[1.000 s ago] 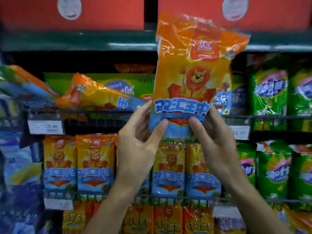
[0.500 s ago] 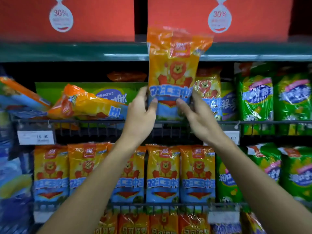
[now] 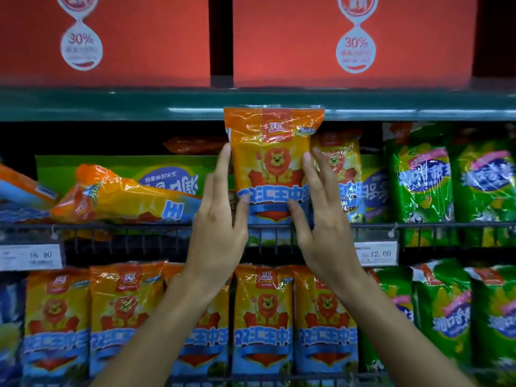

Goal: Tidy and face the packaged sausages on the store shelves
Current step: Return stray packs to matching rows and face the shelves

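An orange lion-print sausage pack (image 3: pixel 272 152) stands upright, front facing out, behind the wire rail (image 3: pixel 139 227) of the middle shelf. My left hand (image 3: pixel 215 219) lies against its left edge with straight fingers, thumb on the blue band. My right hand (image 3: pixel 324 219) mirrors it on the right edge, thumb also on the front. A second orange pack (image 3: pixel 122 196) lies toppled on its side to the left. Another upright orange pack (image 3: pixel 340 163) stands just behind and right of the one I touch.
Green sausage packs (image 3: pixel 418 185) fill the shelf's right side, and a green pack (image 3: pixel 167 174) lies flat, upside down, behind the toppled one. A faced row of orange packs (image 3: pixel 262 317) lines the shelf below. Red boxes (image 3: pixel 354 37) sit above; price tags (image 3: pixel 377 254) hang on the rail.
The orange pack went from raised in front of me down and back onto the middle shelf. Both hands shifted from gripping its bottom edge to lying straight-fingered along its sides.
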A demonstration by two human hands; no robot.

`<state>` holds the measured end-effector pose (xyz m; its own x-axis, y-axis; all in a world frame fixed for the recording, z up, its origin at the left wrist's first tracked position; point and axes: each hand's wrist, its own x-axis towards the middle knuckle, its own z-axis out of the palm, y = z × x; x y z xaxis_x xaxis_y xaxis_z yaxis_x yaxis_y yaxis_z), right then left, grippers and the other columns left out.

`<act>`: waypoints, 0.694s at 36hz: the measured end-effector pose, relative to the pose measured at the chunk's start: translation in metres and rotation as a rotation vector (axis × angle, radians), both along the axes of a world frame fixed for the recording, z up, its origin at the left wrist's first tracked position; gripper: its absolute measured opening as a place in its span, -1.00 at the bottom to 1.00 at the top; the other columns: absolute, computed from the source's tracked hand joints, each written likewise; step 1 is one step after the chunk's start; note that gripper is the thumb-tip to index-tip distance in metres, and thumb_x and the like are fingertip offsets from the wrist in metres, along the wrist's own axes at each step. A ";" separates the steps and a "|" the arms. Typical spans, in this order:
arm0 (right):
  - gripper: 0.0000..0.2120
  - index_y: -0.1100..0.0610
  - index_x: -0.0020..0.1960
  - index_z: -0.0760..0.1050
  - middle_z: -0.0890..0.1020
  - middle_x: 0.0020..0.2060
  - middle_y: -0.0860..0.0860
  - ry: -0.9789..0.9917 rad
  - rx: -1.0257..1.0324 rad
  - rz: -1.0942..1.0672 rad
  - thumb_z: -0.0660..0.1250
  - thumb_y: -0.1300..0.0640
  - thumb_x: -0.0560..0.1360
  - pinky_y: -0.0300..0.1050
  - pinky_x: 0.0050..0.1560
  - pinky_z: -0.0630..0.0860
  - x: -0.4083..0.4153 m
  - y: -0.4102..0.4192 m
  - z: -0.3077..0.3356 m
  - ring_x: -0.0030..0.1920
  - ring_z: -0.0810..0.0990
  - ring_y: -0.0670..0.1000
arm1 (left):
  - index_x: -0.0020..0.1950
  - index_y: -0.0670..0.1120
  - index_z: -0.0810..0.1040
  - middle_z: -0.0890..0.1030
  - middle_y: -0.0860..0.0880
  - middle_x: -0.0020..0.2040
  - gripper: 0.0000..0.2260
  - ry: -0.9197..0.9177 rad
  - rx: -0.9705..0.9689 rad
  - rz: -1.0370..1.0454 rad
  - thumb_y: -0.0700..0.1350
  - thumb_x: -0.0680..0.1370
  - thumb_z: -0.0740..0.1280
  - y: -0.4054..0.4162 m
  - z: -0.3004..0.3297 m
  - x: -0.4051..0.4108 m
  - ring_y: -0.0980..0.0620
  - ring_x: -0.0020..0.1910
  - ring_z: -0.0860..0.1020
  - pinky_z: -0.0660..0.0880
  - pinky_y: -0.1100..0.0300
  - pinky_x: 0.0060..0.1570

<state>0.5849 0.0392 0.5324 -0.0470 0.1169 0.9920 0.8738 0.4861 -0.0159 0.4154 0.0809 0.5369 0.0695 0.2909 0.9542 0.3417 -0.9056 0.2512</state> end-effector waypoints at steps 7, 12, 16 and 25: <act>-0.38 0.29 0.63 0.14 0.17 0.62 0.15 -0.064 0.007 -0.183 0.30 0.14 0.68 0.07 0.61 0.19 0.003 0.007 -0.004 0.64 0.11 0.10 | 0.68 0.00 0.21 0.26 -0.05 0.60 -0.44 0.097 0.142 0.225 -0.24 0.70 0.27 0.005 -0.008 0.008 0.21 0.28 0.45 0.58 0.29 0.12; -0.33 0.25 0.62 0.19 0.22 0.63 0.10 -0.097 -0.168 -0.461 0.08 -0.18 0.69 0.10 0.61 0.14 0.001 0.007 -0.004 0.66 0.06 0.07 | 0.53 -0.07 0.49 0.17 -0.04 0.68 -0.54 0.227 0.191 0.320 -0.33 0.64 0.27 0.012 -0.013 0.010 -0.06 0.68 0.07 0.34 0.00 0.47; -0.29 0.22 0.64 0.15 0.19 0.64 0.08 -0.109 -0.272 -0.510 -0.06 -0.25 0.68 0.10 0.63 0.10 -0.001 0.008 -0.004 0.66 0.02 0.02 | 0.56 0.01 0.44 0.20 0.10 0.67 -0.59 0.329 0.139 0.332 -0.02 0.72 0.11 0.012 -0.014 0.010 0.07 0.68 0.05 0.23 -0.08 0.58; -0.29 0.08 0.68 0.06 0.05 0.67 -0.06 -0.079 -0.330 -0.358 -0.08 -0.29 0.66 -0.07 0.65 -0.08 0.010 -0.007 0.005 0.66 -0.14 -0.11 | 0.64 0.06 0.29 0.05 0.13 0.70 -0.54 0.505 0.156 0.311 0.08 0.74 0.01 0.008 0.001 0.014 0.10 0.68 -0.12 0.05 0.00 0.63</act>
<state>0.5945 0.0325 0.5374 -0.0204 0.4467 0.8944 0.9897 0.1357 -0.0452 0.4296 0.0893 0.5374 0.4588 0.2300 0.8583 0.6384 -0.7572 -0.1383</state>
